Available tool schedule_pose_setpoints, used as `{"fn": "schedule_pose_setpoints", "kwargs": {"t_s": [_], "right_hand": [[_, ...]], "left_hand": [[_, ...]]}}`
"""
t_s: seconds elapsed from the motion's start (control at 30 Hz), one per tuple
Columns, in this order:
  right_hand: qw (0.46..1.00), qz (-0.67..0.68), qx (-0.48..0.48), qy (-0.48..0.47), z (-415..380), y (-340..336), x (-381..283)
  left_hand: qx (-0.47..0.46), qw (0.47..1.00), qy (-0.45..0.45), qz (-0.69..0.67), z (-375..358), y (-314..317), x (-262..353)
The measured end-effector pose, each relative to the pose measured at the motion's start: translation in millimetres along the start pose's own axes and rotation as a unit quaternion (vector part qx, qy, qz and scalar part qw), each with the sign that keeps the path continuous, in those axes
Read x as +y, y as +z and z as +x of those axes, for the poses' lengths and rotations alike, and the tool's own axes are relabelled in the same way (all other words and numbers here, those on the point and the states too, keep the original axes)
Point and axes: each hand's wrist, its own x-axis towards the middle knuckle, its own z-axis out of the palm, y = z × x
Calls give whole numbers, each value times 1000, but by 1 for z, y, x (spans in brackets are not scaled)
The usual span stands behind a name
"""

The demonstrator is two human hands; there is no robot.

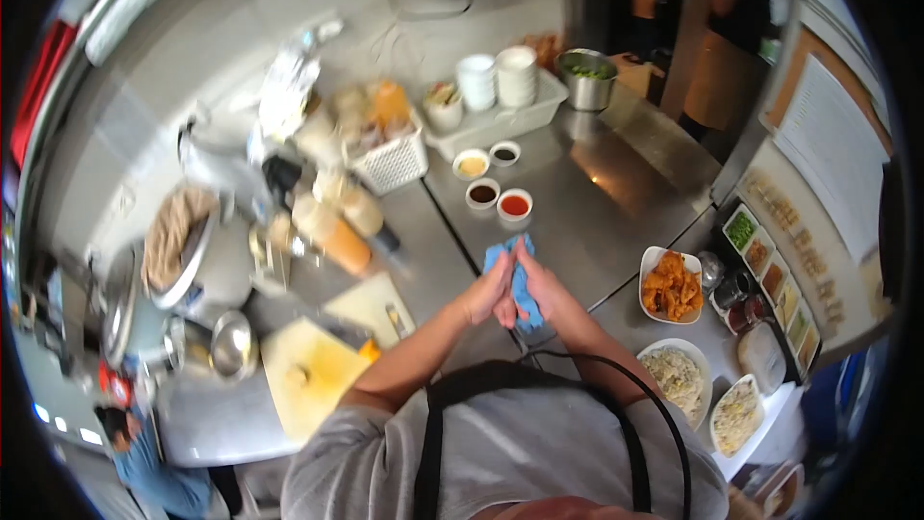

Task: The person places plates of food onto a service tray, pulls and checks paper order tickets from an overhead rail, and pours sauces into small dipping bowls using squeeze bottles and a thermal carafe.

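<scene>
A crumpled blue cloth [525, 297] is pressed between my two hands above the steel counter. My left hand [494, 291] closes on it from the left, fingers partly hidden behind the cloth. From the other side my right hand [541, 284] presses against it, palm facing the left one. Just beyond the hands stand small white sauce dishes: one with red sauce [514, 204], one with dark brown sauce [483, 195], one with yellowish sauce [472, 165] and one with black sauce [504, 153].
Left are sauce bottles [332, 233], a cutting board [306, 376] and a pot [221, 255]. At right stand a bowl of orange fried food [671, 285] and bowls of rice [677, 377]. A white basket [395, 162] and stacked cups [515, 77] line the back. Another person [159, 457] is lower left.
</scene>
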Motion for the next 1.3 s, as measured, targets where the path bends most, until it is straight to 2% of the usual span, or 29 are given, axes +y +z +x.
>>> {"fn": "schedule_pose_setpoints", "kwargs": {"t_s": [0.07,0.13,0.2,0.27,0.4,0.43,0.47,0.5,0.57,0.6,0.63,0.67,0.7,0.73,0.77,0.8,0.87,0.9,0.93,0.97,1.0,1.07,1.13,1.23,1.3], "right_hand": [[997,-62,49,10,0,31,2],[994,-85,-35,56,1,35,7],[991,-122,-38,38,0,52,7],[988,-146,-41,34,1,65,10],[969,-245,14,-29,-8,101,9],[960,-275,35,-38,-1,94,15],[949,-306,57,-48,4,89,21],[927,-351,66,-111,10,89,24],[861,-470,70,-180,14,98,27],[819,-526,80,-214,15,101,26],[786,-584,80,-188,28,85,26],[797,-572,102,-165,37,78,29],[808,-558,127,-143,46,72,30],[818,-541,155,-122,52,65,28],[790,-568,174,-149,56,66,29],[761,-595,194,-172,63,69,33],[779,-590,178,-117,95,58,51],[708,-624,188,-272,109,48,76],[683,-697,159,-147,101,67,78],[583,-791,177,-59,96,78,99],[516,-821,196,-147,93,69,125],[510,-821,208,-148,93,58,144],[525,-794,236,-197,65,54,155],[588,-727,279,-218,18,42,181],[598,-719,291,-202,-23,47,196]], "left_hand": [[47,999,-14,-6,-17,11,14],[84,994,29,68,-31,10,19],[137,976,102,138,-41,12,18],[174,969,104,138,-55,13,20],[226,959,112,132,-78,20,21],[244,945,148,159,-81,18,16],[291,900,229,230,-73,11,1],[331,841,307,298,-58,-1,-20],[367,796,311,368,-65,-9,-29],[361,820,244,372,-88,-8,-18],[347,840,176,377,-111,-8,-5],[352,832,146,404,-132,-13,12],[382,830,197,356,-143,-35,0],[395,857,210,257,-151,-61,-14],[408,883,114,202,-175,-70,-6],[442,861,137,212,-189,-83,-14],[448,870,161,126,-212,-97,-27],[435,881,164,87,-220,-103,-32],[425,888,145,100,-227,-106,-38],[410,894,129,129,-232,-110,-43],[385,901,112,164,-238,-113,-48],[347,917,101,167,-245,-121,-57],[330,925,85,168,-248,-128,-62],[296,939,98,143,-237,-134,-63],[281,941,116,148,-225,-131,-59]]}}
